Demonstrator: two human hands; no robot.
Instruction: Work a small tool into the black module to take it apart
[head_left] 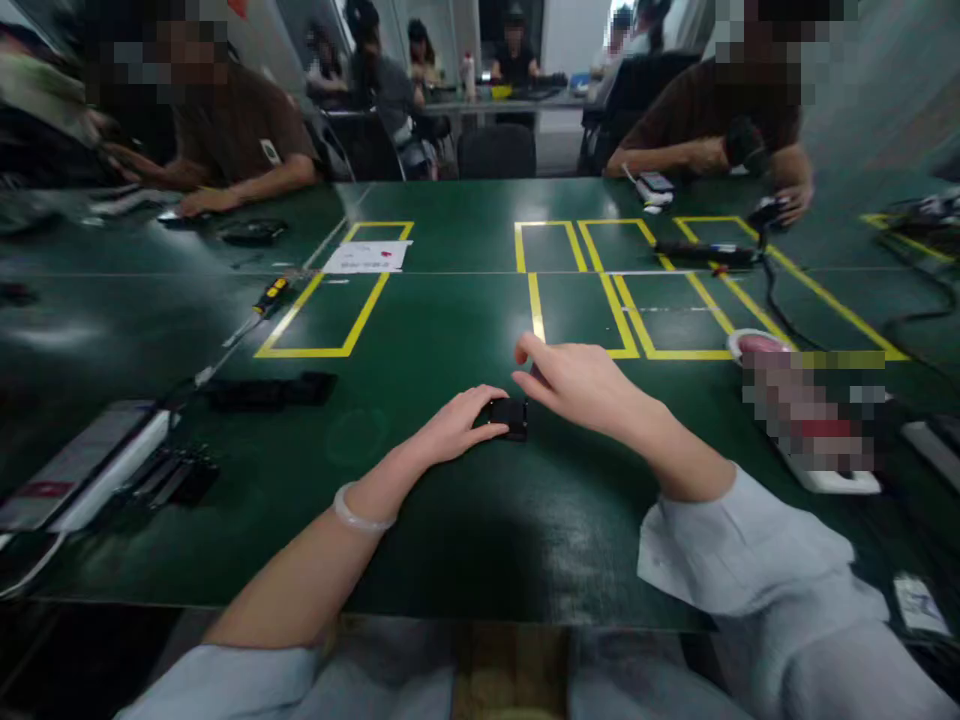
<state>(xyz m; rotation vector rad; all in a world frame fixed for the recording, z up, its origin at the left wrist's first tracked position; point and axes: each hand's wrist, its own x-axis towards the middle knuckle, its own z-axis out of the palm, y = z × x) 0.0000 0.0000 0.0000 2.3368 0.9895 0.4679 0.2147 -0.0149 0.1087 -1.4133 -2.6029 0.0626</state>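
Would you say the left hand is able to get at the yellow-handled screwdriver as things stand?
Probably yes. The left hand holds a small black block, but only bare green table lies between it and the screwdriver; the flat black part sits beside that path. It is a long stretch, though.

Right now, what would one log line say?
left hand: holds small black box | right hand: open, beside it | surface: green table

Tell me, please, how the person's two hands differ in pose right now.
The left hand curls onto the small black block, grip closed; the right hand is open, fingers stretched out beside it. The left hand has a pale bangle at its wrist; the right hand has none. Both sit low over the green table.
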